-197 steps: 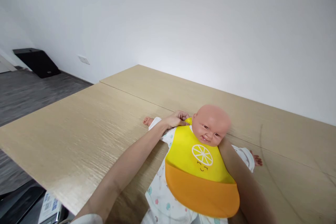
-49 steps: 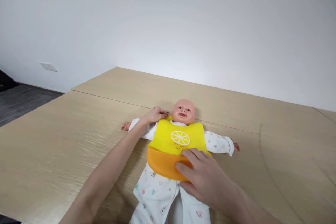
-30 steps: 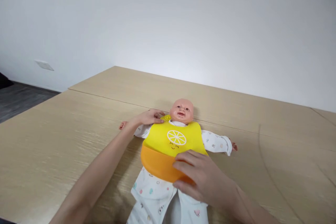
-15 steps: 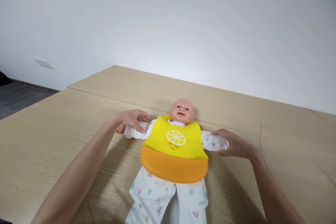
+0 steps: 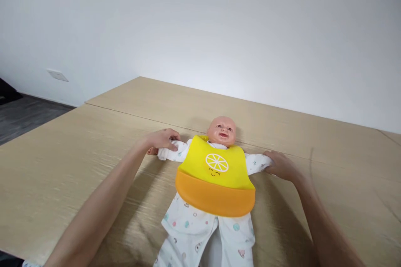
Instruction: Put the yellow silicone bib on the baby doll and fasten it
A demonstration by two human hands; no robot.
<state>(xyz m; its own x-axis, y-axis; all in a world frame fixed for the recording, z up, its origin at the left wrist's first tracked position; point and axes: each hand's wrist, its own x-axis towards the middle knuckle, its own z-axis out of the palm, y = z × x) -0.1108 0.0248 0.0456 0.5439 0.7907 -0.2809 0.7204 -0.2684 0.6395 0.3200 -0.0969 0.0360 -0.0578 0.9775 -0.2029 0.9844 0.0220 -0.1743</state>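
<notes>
A baby doll [image 5: 222,130] lies on its back in the middle of the head view, arms stretched out sideways. It wears white patterned clothes [image 5: 184,223] and a yellow bib [image 5: 200,156] with a white citrus slice and a smiling face. An orange pocket [image 5: 216,194] curves along the bib's lower edge. My left hand [image 5: 163,138] is closed around the sleeved arm on the left, thumb in front, with the doll's hand sticking out beyond. On the other side, my right hand [image 5: 280,166] is wrapped round the end of the sleeve and hides that doll hand.
The doll lies on a light wooden table [image 5: 78,146] with a seam running across behind its head. A white wall [image 5: 219,29] rises behind, with an outlet plate [image 5: 57,75] at the left. Dark floor [image 5: 31,114] shows at the far left.
My right hand has closed in on the sleeve's end, and that doll arm is bent up slightly. My left thumb has tightened on the other sleeve. The whole view has shifted a little.
</notes>
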